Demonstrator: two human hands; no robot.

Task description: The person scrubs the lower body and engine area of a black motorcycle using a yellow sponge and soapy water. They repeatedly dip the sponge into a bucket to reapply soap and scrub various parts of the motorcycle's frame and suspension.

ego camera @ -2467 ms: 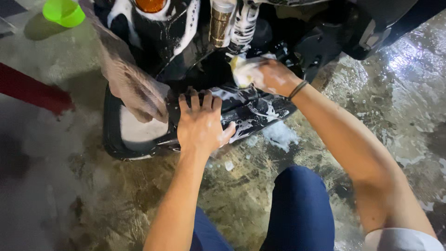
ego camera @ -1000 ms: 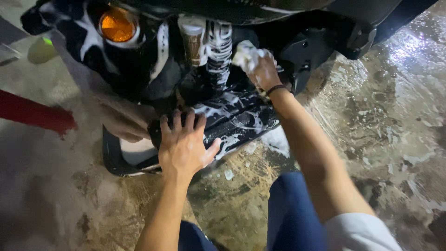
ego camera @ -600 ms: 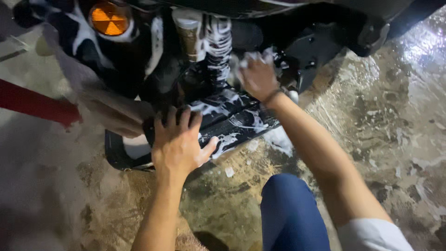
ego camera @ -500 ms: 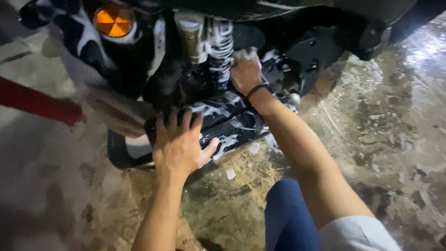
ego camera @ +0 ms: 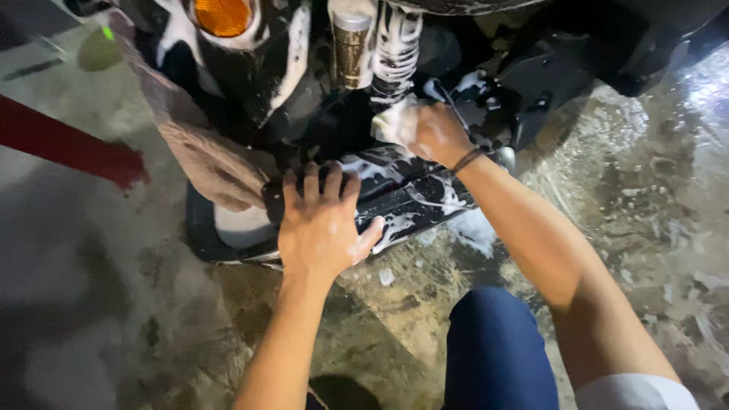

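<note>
- Under the soapy black motorcycle (ego camera: 486,91), the right hand (ego camera: 434,133) is clenched around a pale, foamy sponge (ego camera: 393,121), pressed just below the coiled spring (ego camera: 395,45) of the shock.
- Left hand (ego camera: 323,228) lies flat with fingers spread on the black panel (ego camera: 414,197) low on the bike, gripping nothing.
- Foam streaks the panel beside the thumb.
- An orange reflector (ego camera: 222,15) sits up left.
- A brownish cloth (ego camera: 216,163) hangs just left of the left hand.
- The floor (ego camera: 645,205) is wet, with the person's blue-clad knee (ego camera: 493,342) over it.

L hand (ego camera: 323,228) flat on footrest (ego camera: 402,199) | R hand (ego camera: 437,133) w/ sponge (ego camera: 393,121) behind, below spring (ego camera: 395,45)
</note>
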